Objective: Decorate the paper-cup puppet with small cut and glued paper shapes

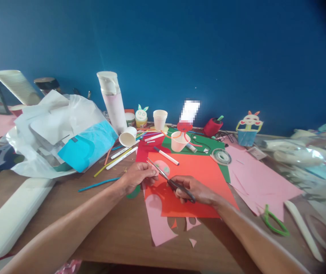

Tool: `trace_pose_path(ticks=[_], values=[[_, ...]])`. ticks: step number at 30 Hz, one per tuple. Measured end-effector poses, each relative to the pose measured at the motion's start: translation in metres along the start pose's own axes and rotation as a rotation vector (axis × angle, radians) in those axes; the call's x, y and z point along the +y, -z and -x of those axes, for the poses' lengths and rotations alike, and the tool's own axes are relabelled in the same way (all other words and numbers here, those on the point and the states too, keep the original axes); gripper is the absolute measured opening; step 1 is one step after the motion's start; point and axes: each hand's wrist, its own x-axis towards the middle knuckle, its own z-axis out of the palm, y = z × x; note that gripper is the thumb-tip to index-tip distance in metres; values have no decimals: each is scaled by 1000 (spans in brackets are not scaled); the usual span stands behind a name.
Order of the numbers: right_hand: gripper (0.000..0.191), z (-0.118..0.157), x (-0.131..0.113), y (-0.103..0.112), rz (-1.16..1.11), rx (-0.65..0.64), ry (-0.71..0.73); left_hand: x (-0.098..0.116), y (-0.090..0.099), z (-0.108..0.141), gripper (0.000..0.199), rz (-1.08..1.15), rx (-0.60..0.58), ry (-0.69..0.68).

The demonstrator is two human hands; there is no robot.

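My left hand [140, 176] pinches a small piece of pink paper [155, 170] between thumb and fingers, above the left edge of an orange sheet [205, 171]. My right hand [195, 189] grips a pair of scissors [182, 188] by the dark handles. The blades point up and left, right beside the pink piece; whether they touch it I cannot tell. Behind the blades lies a round pink cutout [163, 166] with green marks. A pink sheet with a curved cut edge [158, 230] sticks out from under the orange sheet, near small scraps [193, 242].
A marker [167, 156] lies behind the hands. Paper cups [159, 120], a tape roll [221, 156] and a rabbit-faced cup figure [248, 131] stand or lie farther back. A plastic bag [45, 133] fills the left; pink sheets [265, 175] and a green pipe cleaner [275, 224] are at right.
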Motion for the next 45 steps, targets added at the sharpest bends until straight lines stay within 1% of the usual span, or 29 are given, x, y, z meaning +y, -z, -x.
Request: trace_pose_path(ticks=[5, 15, 20, 23, 25, 27, 31, 33, 36, 39, 42, 45], values=[[38, 0, -1, -1, 5, 21, -18, -4, 3, -3, 20, -26, -14, 6], [38, 3, -3, 3, 12, -67, 2, 1, -1, 1, 15, 13, -6, -2], [41, 8, -7, 6, 33, -117, 23, 4, 4, 1, 15, 30, 4, -47], [41, 14, -14, 11, 105, -118, 17, 7, 9, 1, 16, 65, 29, -43], [40, 18, -18, 17, 223, -72, 11, 8, 11, 0, 15, 90, 35, -49], [40, 23, -20, 24, 367, -4, 6, 9, 13, -1, 14, 105, 41, -89], [44, 31, -21, 38, 577, 117, -3, 6, 19, -6, 15, 94, 98, -162], [45, 33, -21, 43, 695, 189, -16, 4, 22, -8, 15, 104, 126, -185], [45, 31, -19, 45, 900, 283, -18, 2, 24, -10, 14, 118, 130, -208], [49, 28, -15, 45, 1025, 300, -34, 2, 23, -11, 14, 116, 117, -208], [49, 27, -11, 43, 1077, 292, -32, 3, 21, -9, 15, 103, 110, -208], [49, 26, -10, 41, 1104, 300, -24, 7, 18, -4, 16, 68, 76, -174]])
